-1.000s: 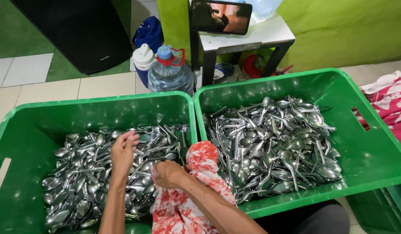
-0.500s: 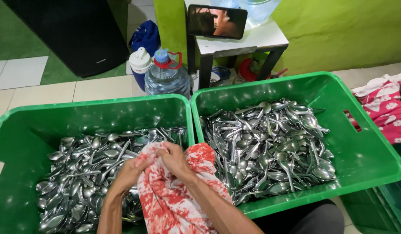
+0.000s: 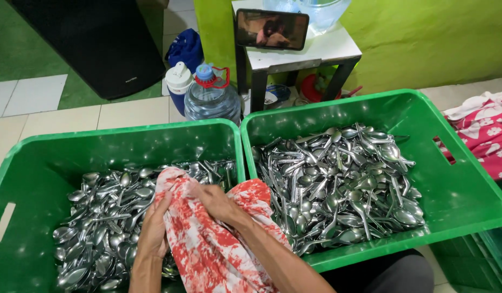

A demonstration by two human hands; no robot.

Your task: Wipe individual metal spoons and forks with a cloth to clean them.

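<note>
Both grips closed on the red-and-white cloth [image 3: 207, 244]: left hand [image 3: 153, 230] cups it from the side, right hand [image 3: 218, 203] presses down from above, fingers curled into the folds; whether a spoon sits inside, cannot tell. Cloth is bunched over the near right corner of the left green crate [image 3: 39, 157], draped across the divide, probably so spoons stay within reach while wiped.

Landmark: left crate.
- Right green crate [image 3: 457, 190]: touching its right wall, likewise heaped with steel spoons [image 3: 338, 184].
- Small white table [image 3: 327, 51]: beyond, a phone [image 3: 271, 29] propped facing the person.
- Water bottle [image 3: 210, 97]: just behind its far rim.
- Spoons in left crate [image 3: 99, 217]: loosely piled around the hands.
</note>
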